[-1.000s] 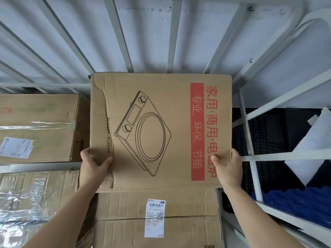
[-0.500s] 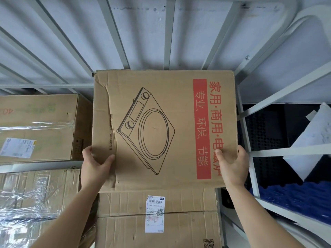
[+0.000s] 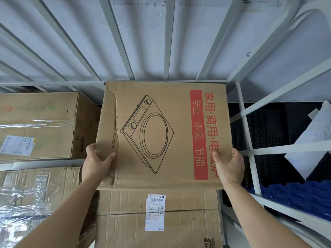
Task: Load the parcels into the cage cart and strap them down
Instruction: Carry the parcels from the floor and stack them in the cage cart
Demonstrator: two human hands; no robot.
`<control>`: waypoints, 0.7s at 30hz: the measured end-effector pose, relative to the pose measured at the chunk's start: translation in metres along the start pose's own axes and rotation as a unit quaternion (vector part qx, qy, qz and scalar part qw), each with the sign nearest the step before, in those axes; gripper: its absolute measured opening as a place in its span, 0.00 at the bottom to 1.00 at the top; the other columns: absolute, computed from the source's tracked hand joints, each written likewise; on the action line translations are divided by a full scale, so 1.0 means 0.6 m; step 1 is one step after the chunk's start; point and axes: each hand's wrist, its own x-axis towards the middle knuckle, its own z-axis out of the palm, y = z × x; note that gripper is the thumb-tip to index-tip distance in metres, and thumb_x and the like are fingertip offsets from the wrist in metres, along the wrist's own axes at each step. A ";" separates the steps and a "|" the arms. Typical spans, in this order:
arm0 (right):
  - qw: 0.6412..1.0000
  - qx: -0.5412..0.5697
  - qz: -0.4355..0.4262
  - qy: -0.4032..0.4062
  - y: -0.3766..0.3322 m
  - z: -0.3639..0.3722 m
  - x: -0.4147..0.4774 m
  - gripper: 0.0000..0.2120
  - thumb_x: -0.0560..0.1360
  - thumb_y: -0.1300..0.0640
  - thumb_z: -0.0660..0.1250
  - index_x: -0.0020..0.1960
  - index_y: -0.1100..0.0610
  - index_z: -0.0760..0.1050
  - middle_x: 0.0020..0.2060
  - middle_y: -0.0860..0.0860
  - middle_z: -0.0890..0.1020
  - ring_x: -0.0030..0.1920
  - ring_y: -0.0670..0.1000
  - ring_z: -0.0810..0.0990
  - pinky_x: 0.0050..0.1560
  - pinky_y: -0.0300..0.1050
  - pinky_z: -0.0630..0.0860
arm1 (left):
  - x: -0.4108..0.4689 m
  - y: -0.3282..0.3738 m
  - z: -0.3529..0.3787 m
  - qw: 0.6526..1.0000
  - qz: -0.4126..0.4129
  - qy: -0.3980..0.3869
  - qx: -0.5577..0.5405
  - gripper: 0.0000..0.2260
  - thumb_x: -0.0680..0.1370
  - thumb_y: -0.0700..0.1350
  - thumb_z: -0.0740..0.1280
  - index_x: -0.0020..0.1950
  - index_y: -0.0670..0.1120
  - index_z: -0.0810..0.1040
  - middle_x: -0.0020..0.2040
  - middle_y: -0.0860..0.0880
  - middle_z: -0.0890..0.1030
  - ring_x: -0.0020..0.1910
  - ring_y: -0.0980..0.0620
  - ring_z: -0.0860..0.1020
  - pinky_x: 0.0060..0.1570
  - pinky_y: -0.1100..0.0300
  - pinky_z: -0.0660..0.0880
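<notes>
In the head view, a flat cardboard box [image 3: 164, 135] fills the middle of the frame, its top face printed with a line drawing of a round cooktop and a red strip of lettering along its right side. The left hand [image 3: 97, 162] grips the box's lower left corner, thumb lying on the top face beside a long crease and the fingers wrapped under the edge. The right hand [image 3: 229, 167] clasps the lower right edge the same way, thumb on the red strip, the other fingers hidden beneath the box. The box's far edge sits against the white bars of the cage cart [image 3: 114, 33], which run across the upper part of the frame; its right edge is just beside a white upright of the cart's side.

Under the box's near edge, at lower centre, lies a second carton [image 3: 188, 221] with a white shipping label [image 3: 155, 212] on its top. At middle left sits a taped carton [image 3: 39, 124] with its own label. Below it, at lower left, is a carton wrapped in shiny plastic film [image 3: 32, 197]. Beyond the bars at right, a white padded bag [image 3: 311, 138] rests on dark flooring, with a blue surface below it.
</notes>
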 end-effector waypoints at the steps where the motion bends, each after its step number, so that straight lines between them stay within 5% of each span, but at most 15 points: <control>1: 1.000 0.001 0.000 -0.005 0.000 0.003 0.007 0.31 0.72 0.44 0.72 0.69 0.56 0.68 0.63 0.54 0.74 0.62 0.58 0.74 0.60 0.60 0.75 | 0.009 0.004 0.003 1.000 0.004 -0.005 -0.006 0.32 0.74 0.48 0.73 0.72 0.44 0.60 0.64 0.41 0.75 0.60 0.39 0.75 0.55 0.44 0.75; 9: 0.997 -0.015 0.016 -0.071 0.011 0.041 0.060 0.16 0.73 0.57 0.72 0.58 0.54 0.72 0.56 0.52 0.78 0.52 0.54 0.80 0.49 0.51 0.79 | 0.059 -0.014 0.035 0.997 -0.021 -0.075 -0.029 0.33 0.75 0.37 0.71 0.75 0.43 0.57 0.67 0.40 0.71 0.65 0.41 0.71 0.63 0.45 0.71; 21: 0.996 -0.054 0.016 -0.063 0.014 0.062 0.070 0.23 0.75 0.58 0.70 0.66 0.57 0.67 0.62 0.56 0.73 0.58 0.59 0.79 0.54 0.59 0.79 | 0.076 -0.026 0.053 0.996 -0.032 -0.078 -0.011 0.33 0.75 0.37 0.71 0.75 0.44 0.57 0.68 0.41 0.70 0.66 0.40 0.71 0.64 0.43 0.71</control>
